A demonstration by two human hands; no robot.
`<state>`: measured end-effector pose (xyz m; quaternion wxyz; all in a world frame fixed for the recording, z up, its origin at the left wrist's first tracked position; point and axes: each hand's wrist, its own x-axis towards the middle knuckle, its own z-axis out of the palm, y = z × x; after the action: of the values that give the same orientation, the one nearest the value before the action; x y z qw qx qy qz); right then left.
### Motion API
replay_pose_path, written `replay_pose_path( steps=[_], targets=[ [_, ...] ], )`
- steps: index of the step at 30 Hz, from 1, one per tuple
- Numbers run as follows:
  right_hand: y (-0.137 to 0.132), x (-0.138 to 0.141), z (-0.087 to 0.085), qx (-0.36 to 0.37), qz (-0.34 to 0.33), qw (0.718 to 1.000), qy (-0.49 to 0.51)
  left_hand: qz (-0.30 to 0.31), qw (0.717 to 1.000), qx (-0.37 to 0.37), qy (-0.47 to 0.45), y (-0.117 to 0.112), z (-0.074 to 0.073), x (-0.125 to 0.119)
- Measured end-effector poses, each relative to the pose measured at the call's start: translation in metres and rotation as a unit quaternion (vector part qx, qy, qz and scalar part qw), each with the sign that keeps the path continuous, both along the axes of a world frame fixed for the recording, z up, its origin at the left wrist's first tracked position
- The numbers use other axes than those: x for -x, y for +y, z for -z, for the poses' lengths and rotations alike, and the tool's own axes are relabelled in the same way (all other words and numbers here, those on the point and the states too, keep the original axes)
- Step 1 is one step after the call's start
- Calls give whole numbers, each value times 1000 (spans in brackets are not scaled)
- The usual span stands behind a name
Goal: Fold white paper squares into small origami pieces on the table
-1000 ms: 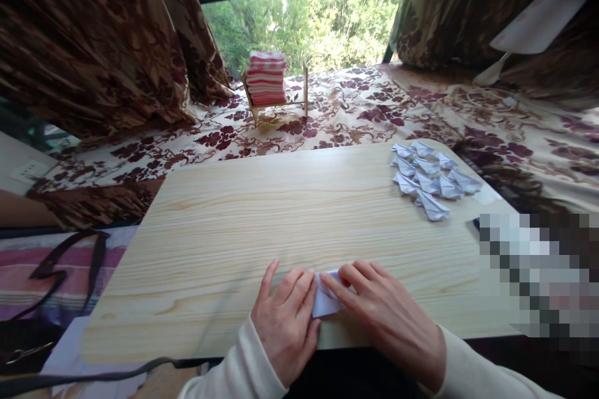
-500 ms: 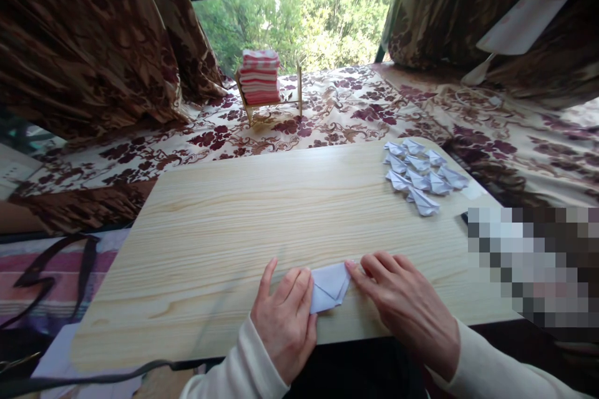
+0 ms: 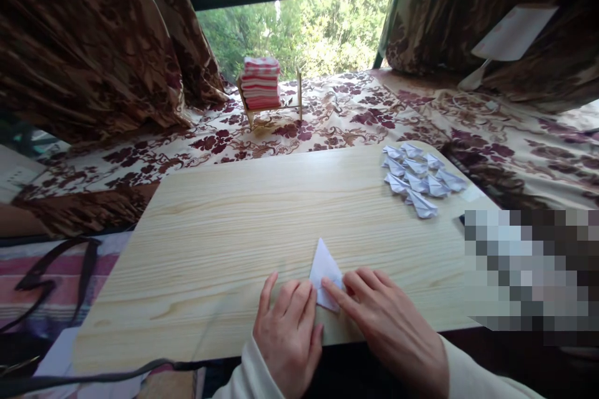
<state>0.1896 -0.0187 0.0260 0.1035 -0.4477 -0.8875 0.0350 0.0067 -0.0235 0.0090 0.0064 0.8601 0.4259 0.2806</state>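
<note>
A folded piece of white paper [image 3: 322, 265], its pointed tip facing away from me, lies near the table's front edge. My left hand [image 3: 287, 327] is at its left side, fingertips pressed together against the edge of the sheet and the little finger held apart. From the right, my right hand [image 3: 384, 318] lays its index finger on the lower part of the paper, other fingers bent; its thumb is hidden. At the table's far right sits a group of several small folded white paper pieces [image 3: 418, 184].
The wood-grain table [image 3: 224, 218] stands before a floral-covered ledge [image 3: 201, 143]. A small rack [image 3: 300, 96] holding stacked red-and-white cloths [image 3: 262, 84] and a white lamp [image 3: 512, 34] are on the ledge. A dark strap [image 3: 88, 274] lies at left. Something pixelated covers the right edge.
The paper has gone from a wider shape lying sideways to a narrow point facing away. My right index finger has shifted from its upper right corner onto its lower part.
</note>
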Motion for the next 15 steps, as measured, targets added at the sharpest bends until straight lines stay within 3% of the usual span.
replay_pose_path(
  steps=[10,15],
  targets=[
    [4,-9,7,-37,8,999,-36,17,1000,10,-14,5,2,5],
    [7,-16,-1,-54,30,996,-61,8,1000,4,-7,3,4,5]
  ],
)
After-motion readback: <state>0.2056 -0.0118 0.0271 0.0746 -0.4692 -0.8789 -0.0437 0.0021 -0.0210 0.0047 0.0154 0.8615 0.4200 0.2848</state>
